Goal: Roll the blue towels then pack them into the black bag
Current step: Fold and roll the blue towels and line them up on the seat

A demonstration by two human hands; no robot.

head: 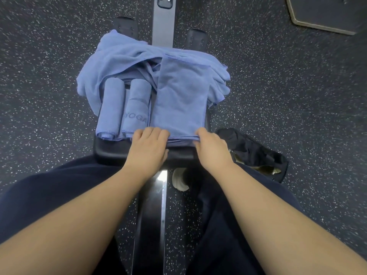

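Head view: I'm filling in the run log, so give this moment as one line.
step: start roll | left hand + right hand: grip near edge of folded towel | rolled towels: two on bench | black bag: floor, right

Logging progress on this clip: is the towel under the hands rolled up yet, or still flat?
Still flat. The towel lies as a folded strip on the bench; both hands, left hand and right hand, pinch its near edge.

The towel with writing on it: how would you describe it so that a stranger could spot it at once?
Find the black padded bench in the middle of the speckled floor, heaped with blue cloth. At its near left two rolled towels lie side by side. The one you want is the right-hand roll, next to the flat folded towel: it alone bears grey print reading YOGA, while the left roll is plain.
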